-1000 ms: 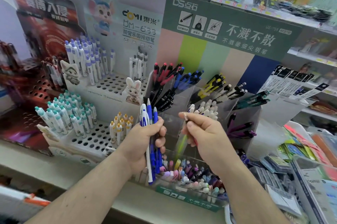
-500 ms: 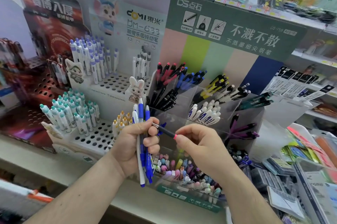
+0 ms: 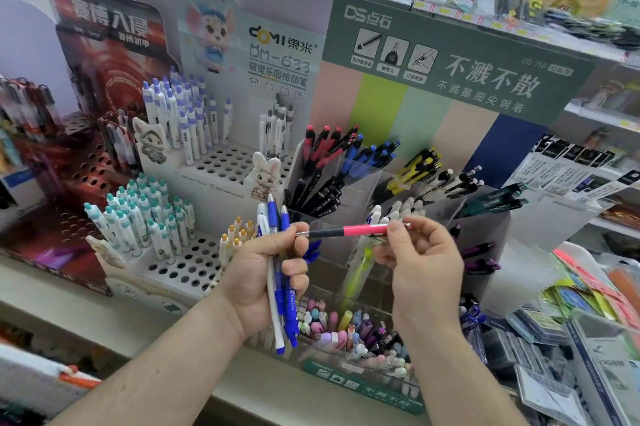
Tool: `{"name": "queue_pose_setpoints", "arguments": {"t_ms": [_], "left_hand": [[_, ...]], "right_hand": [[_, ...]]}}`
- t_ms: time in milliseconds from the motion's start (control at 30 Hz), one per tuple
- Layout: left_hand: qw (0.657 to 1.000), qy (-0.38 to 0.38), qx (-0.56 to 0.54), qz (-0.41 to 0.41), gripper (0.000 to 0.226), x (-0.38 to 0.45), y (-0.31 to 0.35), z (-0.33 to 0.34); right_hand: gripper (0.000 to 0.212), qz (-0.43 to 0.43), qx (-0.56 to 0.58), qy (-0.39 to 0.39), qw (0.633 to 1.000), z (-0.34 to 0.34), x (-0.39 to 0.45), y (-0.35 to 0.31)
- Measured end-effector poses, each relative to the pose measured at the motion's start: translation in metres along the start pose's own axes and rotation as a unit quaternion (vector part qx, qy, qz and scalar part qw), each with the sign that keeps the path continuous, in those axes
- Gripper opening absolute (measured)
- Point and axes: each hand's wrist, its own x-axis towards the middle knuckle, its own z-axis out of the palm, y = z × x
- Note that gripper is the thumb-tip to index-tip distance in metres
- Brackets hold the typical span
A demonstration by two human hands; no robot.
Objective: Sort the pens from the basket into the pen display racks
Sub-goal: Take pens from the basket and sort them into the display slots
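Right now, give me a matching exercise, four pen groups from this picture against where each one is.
Things:
1. pink and black pen
2. blue and white pens
3. teal-capped pens
4. red-topped black pens

Places:
A. standing in the white holed rack, lower left
B. pinched by the right hand
C. clear compartment, upper back row
D. gripped in the left hand

Pairs: 1-B, 2-D, 3-A, 4-C

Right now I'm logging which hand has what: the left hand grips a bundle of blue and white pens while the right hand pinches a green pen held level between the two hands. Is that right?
Not quite. In the head view the pen pinched by the right hand is pink with a black grip, not green. The rest holds: the left hand grips the bundle of blue and white pens, and the pink pen lies level between the hands.
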Motion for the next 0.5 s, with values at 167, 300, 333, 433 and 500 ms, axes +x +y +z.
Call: {"name": "queue_pose_setpoints", "arguments": {"t_ms": [167, 300, 333, 433, 500], "left_hand": [[0.997, 0.027, 0.059, 0.037, 0.011, 0.007, 0.011, 0.012], [0.996, 0.024, 0.058, 0.056, 0.008, 0.012, 0.022, 0.017], [0.996, 0.023, 0.057, 0.059, 0.007, 0.013, 0.024, 0.018], [0.996, 0.024, 0.054, 0.064, 0.006, 0.013, 0.028, 0.019], [0.996, 0.023, 0.053, 0.066, 0.009, 0.012, 0.030, 0.018]], "right_hand": [[0.016, -0.207, -0.047, 0.017, 0.977, 0.018, 0.028, -0.031], [0.013, -0.323, -0.110, 0.037, 0.939, 0.034, 0.055, -0.051], [0.012, -0.341, -0.119, 0.039, 0.932, 0.039, 0.061, -0.055], [0.011, -0.375, -0.151, 0.034, 0.914, 0.051, 0.077, -0.061], [0.012, -0.392, -0.182, 0.027, 0.901, 0.059, 0.087, -0.060]]}}
